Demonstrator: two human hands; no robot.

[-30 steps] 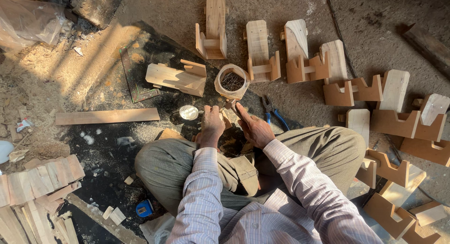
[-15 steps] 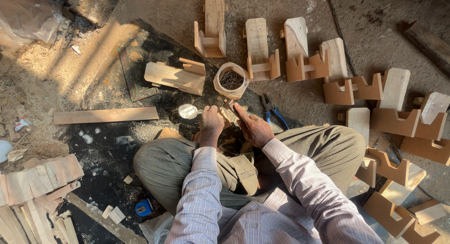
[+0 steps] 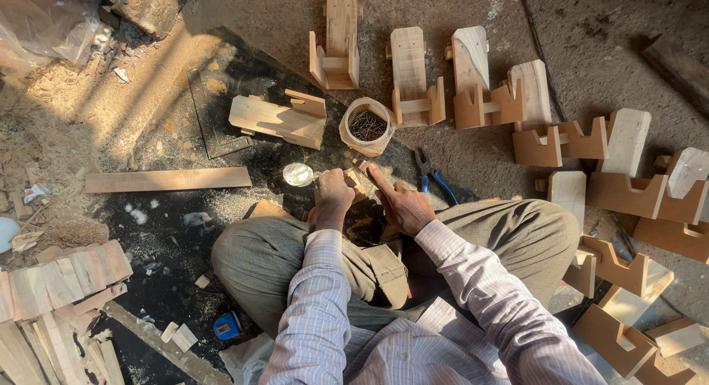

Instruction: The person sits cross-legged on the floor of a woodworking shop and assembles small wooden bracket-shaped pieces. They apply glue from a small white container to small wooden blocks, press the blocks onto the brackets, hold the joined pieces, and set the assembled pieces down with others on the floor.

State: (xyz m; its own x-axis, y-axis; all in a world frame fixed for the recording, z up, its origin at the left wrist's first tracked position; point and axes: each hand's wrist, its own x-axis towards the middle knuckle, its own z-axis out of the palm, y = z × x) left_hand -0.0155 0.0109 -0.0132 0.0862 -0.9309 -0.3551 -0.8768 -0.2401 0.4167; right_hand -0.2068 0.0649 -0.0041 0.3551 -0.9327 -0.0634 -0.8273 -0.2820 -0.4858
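small wood piece [image 3: 356,179] | left hand [image 3: 333,198] closed on it | right hand [image 3: 402,205] touching – forefinger out | nail jar [image 3: 366,126] near

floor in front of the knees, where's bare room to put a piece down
Free: the sunlit dusty floor above the long slat, and the grey concrete left of the upright wooden stands. Crowded: around both hands, left hand and right hand, by the nail jar, lid and pliers.
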